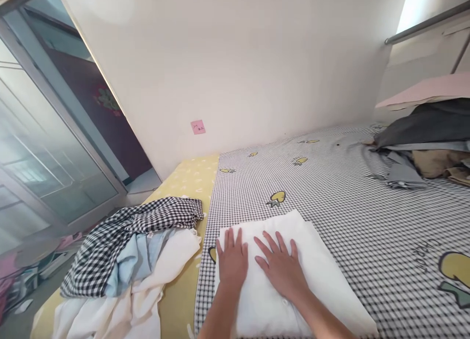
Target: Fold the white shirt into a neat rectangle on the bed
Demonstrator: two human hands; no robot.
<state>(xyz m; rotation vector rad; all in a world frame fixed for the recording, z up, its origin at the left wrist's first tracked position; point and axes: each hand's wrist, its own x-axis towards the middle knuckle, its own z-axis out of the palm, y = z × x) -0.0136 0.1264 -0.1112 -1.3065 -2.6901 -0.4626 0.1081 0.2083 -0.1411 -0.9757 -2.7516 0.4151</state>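
Note:
A white garment, folded into a rough rectangle with a button showing near its lower middle, lies on the checked bedsheet. My left hand rests flat on its left side, fingers pointing away from me. Just to the right, my right hand presses on the cloth with its fingers spread. Neither hand grips anything. The garment's near edge runs out of view at the bottom.
Left of the garment, a loose heap holds a black-and-white checked cloth, a light blue one and cream ones. Dark grey clothes are piled at the far right. A wall stands behind the bed, a glass door at left.

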